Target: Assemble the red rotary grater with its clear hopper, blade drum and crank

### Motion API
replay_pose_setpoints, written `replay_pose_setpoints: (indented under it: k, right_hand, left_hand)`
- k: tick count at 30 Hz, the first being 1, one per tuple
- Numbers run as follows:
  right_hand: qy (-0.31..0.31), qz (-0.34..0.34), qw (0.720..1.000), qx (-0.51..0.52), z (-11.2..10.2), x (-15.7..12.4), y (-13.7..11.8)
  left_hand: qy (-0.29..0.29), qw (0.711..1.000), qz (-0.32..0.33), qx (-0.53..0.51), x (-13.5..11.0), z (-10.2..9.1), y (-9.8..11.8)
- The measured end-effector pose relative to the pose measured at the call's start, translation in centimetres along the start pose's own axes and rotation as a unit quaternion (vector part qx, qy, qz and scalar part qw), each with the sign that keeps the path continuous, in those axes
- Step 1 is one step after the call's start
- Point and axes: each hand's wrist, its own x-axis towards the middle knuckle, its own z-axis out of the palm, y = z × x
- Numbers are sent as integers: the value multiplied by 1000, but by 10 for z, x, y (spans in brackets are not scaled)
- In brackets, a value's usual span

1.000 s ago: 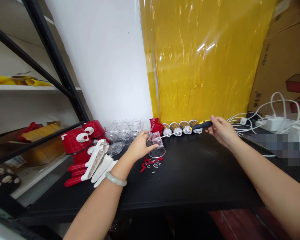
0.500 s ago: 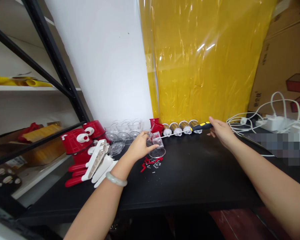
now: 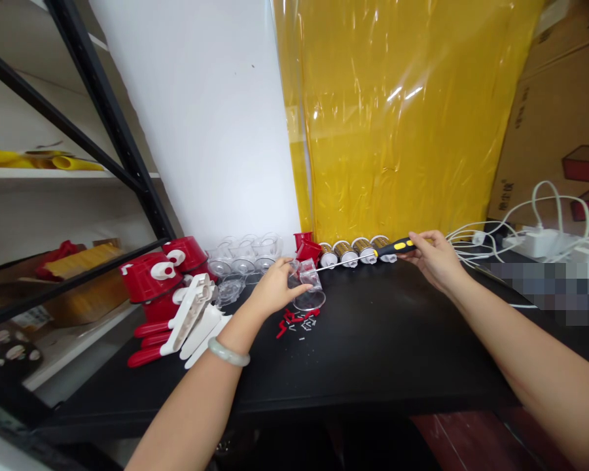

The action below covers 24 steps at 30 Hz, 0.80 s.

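Observation:
My left hand point(image 3: 278, 288) is closed around a clear plastic part point(image 3: 310, 276) with a wide round rim, held low over the black tabletop. In my right hand point(image 3: 434, 256) is a screwdriver point(image 3: 395, 248) with a black and yellow handle, pinched near the handle's end. Its long shaft lies nearly level, and the tip meets the right side of the clear part; the exact contact spot is too small to make out. Just below the clear part lie small red pieces point(image 3: 288, 318) and several loose screws point(image 3: 308, 323).
Red housings point(image 3: 150, 280), white handles with red grips point(image 3: 189, 311) and clear cups point(image 3: 243, 252) stand at the left. Several patterned drums point(image 3: 344, 253) line the back beside red funnels point(image 3: 308, 249). White cables and adapters point(image 3: 540, 241) lie at the right.
My right hand's fingers have shifted around the screwdriver handle's end, now gripping it more closely. The left hand and the clear part stay in place.

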Motion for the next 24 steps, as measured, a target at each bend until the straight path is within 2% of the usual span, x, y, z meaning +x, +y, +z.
replay_pose_setpoints:
  k: [6, 11, 15, 17, 21, 24]
  right_hand:
    - [-10, -21, 996, -90, -5, 2, 4]
    - [-20, 46, 999, 2, -5, 1, -1]
    - [-63, 71, 994, 55, -5, -1, -9]
    - [-72, 70, 994, 38, -5, -2, -10]
    - [-45, 81, 994, -58, -7, -1, -2]
    - [-27, 62, 989, -129, -8, 3, 7]
  left_hand:
    - [0, 1000, -4, -3, 0, 1, 0]
    - [-3, 1000, -4, -2, 0, -1, 1]
    - [-3, 1000, -4, 0, -1, -1, 1]
    - [-1, 1000, -6, 1, -1, -1, 0]
    - [1, 1000, -2, 3, -1, 0, 0]
    - [1, 1000, -1, 6, -1, 0, 0]
